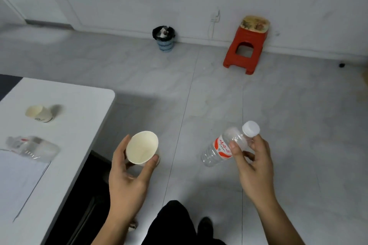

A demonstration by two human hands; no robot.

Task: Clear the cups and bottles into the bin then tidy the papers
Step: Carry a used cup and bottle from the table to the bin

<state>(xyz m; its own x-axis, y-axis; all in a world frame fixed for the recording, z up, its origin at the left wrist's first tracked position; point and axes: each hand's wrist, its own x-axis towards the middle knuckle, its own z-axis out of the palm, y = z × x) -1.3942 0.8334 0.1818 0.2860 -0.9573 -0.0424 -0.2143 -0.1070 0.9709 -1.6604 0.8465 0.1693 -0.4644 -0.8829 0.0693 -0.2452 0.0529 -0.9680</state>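
Observation:
My left hand (127,173) grips a cream paper cup (141,146), its mouth turned toward me, held over the floor just right of the table. My right hand (253,165) pinches a clear plastic bottle (223,148) with a red label and white cap near its neck. On the white table (79,125) at the left lies another paper cup (38,114) on its side and a crushed clear bottle (31,146). White papers (18,181) lie at the table's near left. The small blue bin (164,39) with a black liner stands far off by the wall.
A red plastic stool (247,47) stands against the wall right of the bin. Grey tiled floor stretches between me and the bin. A cable hangs from a wall socket (214,19). My dark trousers and shoe show at the bottom.

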